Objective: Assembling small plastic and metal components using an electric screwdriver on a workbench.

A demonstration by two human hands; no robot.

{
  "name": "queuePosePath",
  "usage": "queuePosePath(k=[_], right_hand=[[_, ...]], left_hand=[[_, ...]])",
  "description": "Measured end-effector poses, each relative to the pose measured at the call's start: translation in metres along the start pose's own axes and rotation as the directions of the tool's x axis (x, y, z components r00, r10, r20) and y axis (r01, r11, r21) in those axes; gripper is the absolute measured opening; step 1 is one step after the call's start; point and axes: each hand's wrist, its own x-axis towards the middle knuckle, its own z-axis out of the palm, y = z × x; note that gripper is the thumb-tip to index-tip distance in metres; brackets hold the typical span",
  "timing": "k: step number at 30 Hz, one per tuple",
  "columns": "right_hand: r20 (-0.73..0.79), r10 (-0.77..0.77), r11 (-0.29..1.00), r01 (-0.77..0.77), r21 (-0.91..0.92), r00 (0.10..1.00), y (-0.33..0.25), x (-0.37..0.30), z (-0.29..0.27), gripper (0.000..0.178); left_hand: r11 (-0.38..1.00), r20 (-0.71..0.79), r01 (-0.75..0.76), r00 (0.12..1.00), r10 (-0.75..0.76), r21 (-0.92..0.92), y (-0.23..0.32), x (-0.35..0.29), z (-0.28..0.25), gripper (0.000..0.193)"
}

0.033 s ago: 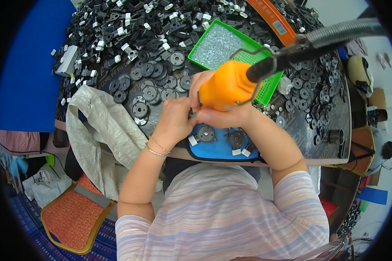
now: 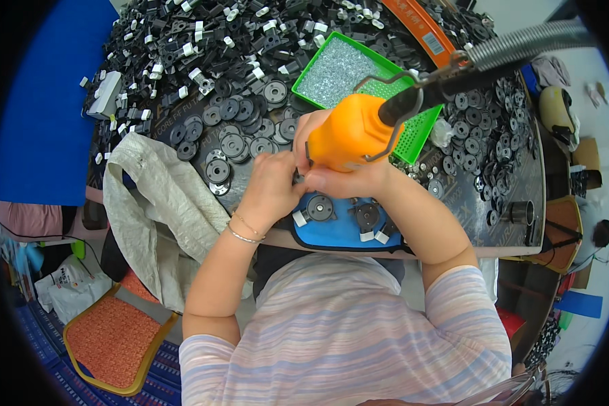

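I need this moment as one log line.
right hand: holding orange tool | left hand: beside right, contents unclear | blue mat: dark round parts

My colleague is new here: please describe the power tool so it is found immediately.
On the dark table, find the green tray. Just nearer the wearer, the right hand grips the power tool: bulky and bright orange, unlike the dark flat discs nearby.

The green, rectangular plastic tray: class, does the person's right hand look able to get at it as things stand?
Probably not freely: the right hand is wrapped around the bulky orange power tool, which hides part of the green tray from this view.
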Motion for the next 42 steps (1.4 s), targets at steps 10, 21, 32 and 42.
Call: queuePosePath(k=[10,21,32,42], right_hand=[[-0.076,-0.106,0.99,0.112,0.087,0.991,-0.018,-0.01,-0.019,0.023],[-0.537,-0.169,0.985,0.135,-0.103,0.826,-0.015,-0.023,-0.084,0.013],[-0.5,-0.092,0.995,0.068,-0.067,0.861,-0.002,-0.024,-0.089,0.017],[-0.51,-0.072,0.996,0.038,-0.077,0.857,-0.002,-0.024,-0.084,0.014]], left_hand=[[0.987,0.09,0.098,0.99,-0.11,0.13,0.008,-0.006,-0.002,0.037],[0.996,0.135,-0.026,0.991,0.014,0.09,0.014,0.012,0.013,0.047],[0.998,0.125,0.021,0.992,-0.029,0.065,0.014,0.013,0.013,0.047],[0.996,0.119,0.046,0.991,-0.054,0.074,0.014,0.01,0.013,0.049]])
